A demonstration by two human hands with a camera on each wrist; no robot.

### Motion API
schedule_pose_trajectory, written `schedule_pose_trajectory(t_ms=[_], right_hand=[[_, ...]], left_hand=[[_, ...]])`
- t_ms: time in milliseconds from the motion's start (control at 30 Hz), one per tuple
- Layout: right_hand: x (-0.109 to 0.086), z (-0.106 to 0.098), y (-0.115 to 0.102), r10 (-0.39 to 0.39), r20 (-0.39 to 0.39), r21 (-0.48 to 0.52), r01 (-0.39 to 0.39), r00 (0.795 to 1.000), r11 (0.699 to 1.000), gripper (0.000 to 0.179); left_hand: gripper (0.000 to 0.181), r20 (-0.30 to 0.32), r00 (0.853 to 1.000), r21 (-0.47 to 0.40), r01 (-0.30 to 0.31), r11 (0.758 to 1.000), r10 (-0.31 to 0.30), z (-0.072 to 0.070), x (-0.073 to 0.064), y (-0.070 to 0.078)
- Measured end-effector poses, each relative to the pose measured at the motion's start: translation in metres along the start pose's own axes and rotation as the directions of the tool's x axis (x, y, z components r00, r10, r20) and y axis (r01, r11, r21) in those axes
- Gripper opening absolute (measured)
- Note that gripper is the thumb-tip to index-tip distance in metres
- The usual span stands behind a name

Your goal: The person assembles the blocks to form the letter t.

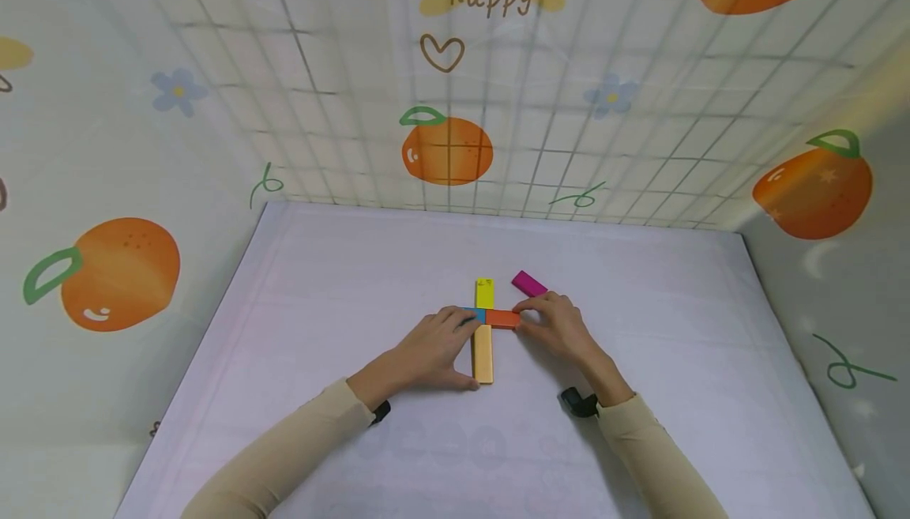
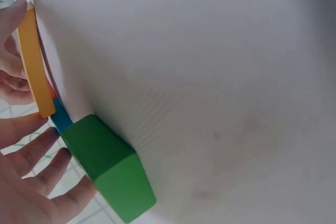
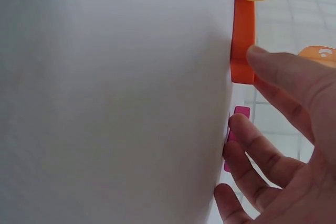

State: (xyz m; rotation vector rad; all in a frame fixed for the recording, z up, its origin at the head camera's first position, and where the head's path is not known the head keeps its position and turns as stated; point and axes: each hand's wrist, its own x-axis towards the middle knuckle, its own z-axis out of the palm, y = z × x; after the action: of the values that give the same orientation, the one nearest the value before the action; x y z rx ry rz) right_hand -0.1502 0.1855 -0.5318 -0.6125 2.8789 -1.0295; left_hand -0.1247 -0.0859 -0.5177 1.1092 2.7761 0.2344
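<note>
Spread lengthwise over a tan-yellow block [image 1: 483, 355], my left hand [image 1: 434, 345] grips it, thumb at the near end and forefinger at the far end. Beyond that end lies a blue block [image 1: 480, 314]. An orange block [image 1: 502, 319] extends to the right of the blue one; my right hand [image 1: 558, 325] pinches its outer end between thumb and forefinger. In the left wrist view a green block [image 2: 107, 163] adjoins the blue block, beside the left fingers; the left hand hides it in the head view. A bright yellow block [image 1: 485, 294] points away from the join.
A magenta block [image 1: 529, 283] lies slanted just behind the right hand. The white table [image 1: 341, 266] meets a printed cloth backdrop [image 1: 341, 148] at its back and sides. Dark wrist cameras [image 1: 579, 403] hang below both sleeves, close over the table.
</note>
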Motion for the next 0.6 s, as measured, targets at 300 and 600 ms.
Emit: schedule_pose_trajectory(t_ms=[300,600], right_hand=[[0.0000,0.0005,0.0005,0.006,0.004,0.004,-0.006,1.000,1.000,0.024],[-0.0003,-0.0004,-0.0011,0.014,0.011,-0.006,-0.014,1.000,1.000,0.024]], left_hand=[[0.101,0.028,1.000,0.022,0.003,1.000,-0.003,-0.0050,0.0018,0.0007],[0.100,0.021,1.000,0.041,-0.005,0.999,0.004,-0.0040,0.0009,0.0013]])
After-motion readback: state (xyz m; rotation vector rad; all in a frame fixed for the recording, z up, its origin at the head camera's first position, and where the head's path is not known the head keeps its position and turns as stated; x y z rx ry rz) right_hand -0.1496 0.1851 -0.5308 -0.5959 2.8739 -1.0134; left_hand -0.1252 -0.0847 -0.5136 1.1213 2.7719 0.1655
